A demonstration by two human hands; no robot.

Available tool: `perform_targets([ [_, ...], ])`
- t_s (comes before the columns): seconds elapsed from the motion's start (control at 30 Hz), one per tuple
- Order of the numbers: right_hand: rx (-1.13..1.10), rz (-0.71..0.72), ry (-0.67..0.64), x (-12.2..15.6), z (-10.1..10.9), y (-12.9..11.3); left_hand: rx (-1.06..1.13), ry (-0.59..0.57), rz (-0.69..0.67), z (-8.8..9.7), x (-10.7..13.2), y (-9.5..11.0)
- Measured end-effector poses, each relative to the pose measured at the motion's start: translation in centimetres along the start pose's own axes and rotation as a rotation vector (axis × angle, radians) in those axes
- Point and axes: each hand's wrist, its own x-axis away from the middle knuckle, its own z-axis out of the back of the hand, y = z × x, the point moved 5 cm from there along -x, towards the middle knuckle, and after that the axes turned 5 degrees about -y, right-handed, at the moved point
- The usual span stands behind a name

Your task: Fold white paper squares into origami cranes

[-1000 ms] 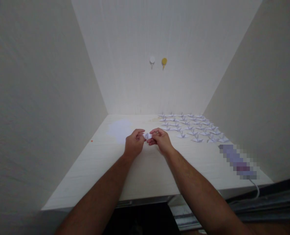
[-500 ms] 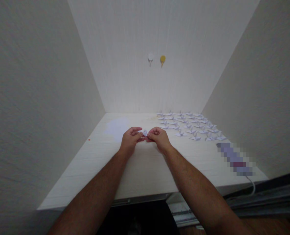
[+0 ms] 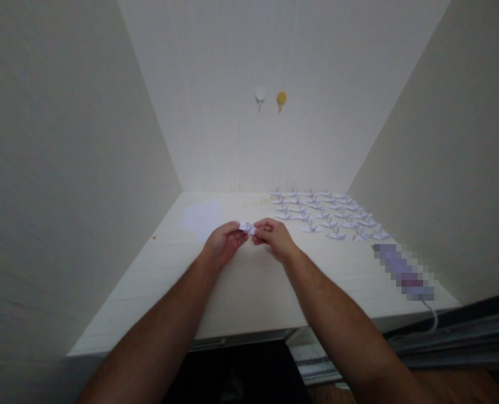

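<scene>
Between my two hands, above the middle of the white table [image 3: 266, 297], is a small folded white paper crane [image 3: 248, 228] with its wings out to the sides. My left hand [image 3: 224, 242] pinches its left wing between thumb and fingers, palm turned partly up. On the other side, the thumb and fingertips of my right hand [image 3: 272, 235] are closed on the right part of the crane. The fingertips cover some of the folds.
Rows of finished paper cranes [image 3: 325, 216] stand at the back right. White paper [image 3: 201, 216] lies at the back left. A blurred-out device with a cable [image 3: 401, 272] rests near the right edge. Two hooks, white [image 3: 260, 95] and yellow [image 3: 282, 98], hang on the back wall.
My left hand has turned its palm more upward, and its thumb has moved off the crane's middle. More of the crane's wings now shows. My right hand has stayed nearly in place.
</scene>
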Motion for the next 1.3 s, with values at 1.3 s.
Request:
perform_targets([
  [1.3, 0.196, 0.134, 0.124, 0.0, 0.0, -0.9, -0.687, 0.079, -0.288, 0.0, 0.1, 0.8],
])
